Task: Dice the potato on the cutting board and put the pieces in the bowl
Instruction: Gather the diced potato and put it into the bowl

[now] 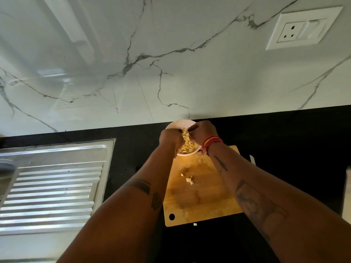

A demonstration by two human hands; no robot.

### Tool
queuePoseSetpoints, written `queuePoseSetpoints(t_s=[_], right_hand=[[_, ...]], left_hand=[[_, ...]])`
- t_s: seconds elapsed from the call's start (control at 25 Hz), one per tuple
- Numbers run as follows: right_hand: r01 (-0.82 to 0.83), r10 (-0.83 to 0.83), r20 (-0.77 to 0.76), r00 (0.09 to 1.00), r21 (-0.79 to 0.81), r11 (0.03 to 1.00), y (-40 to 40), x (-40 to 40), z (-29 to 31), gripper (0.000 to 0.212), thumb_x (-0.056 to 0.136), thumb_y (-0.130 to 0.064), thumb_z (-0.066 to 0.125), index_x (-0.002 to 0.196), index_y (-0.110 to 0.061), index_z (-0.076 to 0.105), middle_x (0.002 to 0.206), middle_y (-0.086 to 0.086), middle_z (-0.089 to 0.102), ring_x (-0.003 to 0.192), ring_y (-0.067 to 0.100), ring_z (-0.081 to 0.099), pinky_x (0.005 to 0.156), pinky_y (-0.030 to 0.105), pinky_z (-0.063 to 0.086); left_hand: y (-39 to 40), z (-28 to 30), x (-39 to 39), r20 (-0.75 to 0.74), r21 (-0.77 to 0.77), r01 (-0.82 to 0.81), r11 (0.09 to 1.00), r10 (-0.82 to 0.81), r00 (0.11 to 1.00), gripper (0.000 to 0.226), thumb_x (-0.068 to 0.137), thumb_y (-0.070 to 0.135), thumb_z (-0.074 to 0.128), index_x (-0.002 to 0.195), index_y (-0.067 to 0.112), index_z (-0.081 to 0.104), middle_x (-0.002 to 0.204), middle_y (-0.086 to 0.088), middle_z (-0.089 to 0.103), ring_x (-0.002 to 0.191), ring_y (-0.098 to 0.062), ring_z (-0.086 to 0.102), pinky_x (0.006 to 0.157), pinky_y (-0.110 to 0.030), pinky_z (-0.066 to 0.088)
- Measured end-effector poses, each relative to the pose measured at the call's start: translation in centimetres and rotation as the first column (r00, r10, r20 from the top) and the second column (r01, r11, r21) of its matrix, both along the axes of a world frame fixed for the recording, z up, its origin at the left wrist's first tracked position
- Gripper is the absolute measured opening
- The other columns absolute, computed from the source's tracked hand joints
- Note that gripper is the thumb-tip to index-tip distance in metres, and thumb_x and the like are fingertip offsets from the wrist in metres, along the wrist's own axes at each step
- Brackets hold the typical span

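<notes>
A white bowl stands on the black counter just beyond the far end of the wooden cutting board. Both hands are cupped together over the bowl, with pale diced potato pieces between them and spilling down into it. My left hand is on the bowl's left side and my right hand on its right, fingers curled round the dice. A few loose potato pieces lie in the middle of the board, and one piece sits on the counter at the board's near edge.
A steel sink drainboard fills the left. The knife's pale tip shows on the black counter right of the board. A marble wall with a socket rises behind.
</notes>
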State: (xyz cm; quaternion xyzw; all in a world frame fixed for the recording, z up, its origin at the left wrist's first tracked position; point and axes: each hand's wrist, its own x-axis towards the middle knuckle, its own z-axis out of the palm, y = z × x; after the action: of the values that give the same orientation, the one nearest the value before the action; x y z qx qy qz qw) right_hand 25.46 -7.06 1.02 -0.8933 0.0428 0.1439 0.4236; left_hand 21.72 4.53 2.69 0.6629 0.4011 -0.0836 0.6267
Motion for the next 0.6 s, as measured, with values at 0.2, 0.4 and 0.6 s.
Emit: queuePoseSetpoints(t_s=[0.2,0.4,0.6], right_hand=[[0.107,-0.098,-0.075,0.992,0.131,0.986,-0.7,-1.4,-1.7,0.011,0.086,-0.005,0.080,0.091,-0.015,0.080,0.097,0.007,0.077,0.100,0.028,0.071,0.092,0.045,0.061],[0.167,-0.132,-0.148,0.980,0.254,0.953,-0.8,-2.1,-1.2,0.022,0.085,-0.002,0.080,0.077,-0.022,0.075,0.097,0.007,0.075,0.100,0.029,0.072,0.090,0.046,0.062],[0.088,-0.033,-0.219,0.975,0.243,0.966,-0.9,-4.7,-2.3,0.021,0.078,-0.003,0.086,0.079,-0.020,0.075,0.100,0.008,0.075,0.105,0.030,0.071,0.094,0.046,0.060]], left_hand=[[0.3,-0.8,-0.6,-0.022,0.306,0.020,0.952,-0.014,1.000,0.023,0.088,0.021,0.079,0.111,0.018,0.074,0.102,-0.001,0.071,0.092,-0.021,0.067,0.082,-0.041,0.062],[-0.2,-0.8,-1.9,0.044,0.299,0.000,0.954,-0.013,0.999,0.018,0.091,0.012,0.075,0.108,0.019,0.076,0.104,0.000,0.071,0.092,-0.017,0.066,0.083,-0.037,0.062],[-0.4,-2.4,-5.3,0.018,0.231,0.058,0.971,-0.064,0.998,0.017,0.090,0.008,0.075,0.096,0.023,0.080,0.097,0.003,0.074,0.089,-0.015,0.070,0.076,-0.034,0.064]])
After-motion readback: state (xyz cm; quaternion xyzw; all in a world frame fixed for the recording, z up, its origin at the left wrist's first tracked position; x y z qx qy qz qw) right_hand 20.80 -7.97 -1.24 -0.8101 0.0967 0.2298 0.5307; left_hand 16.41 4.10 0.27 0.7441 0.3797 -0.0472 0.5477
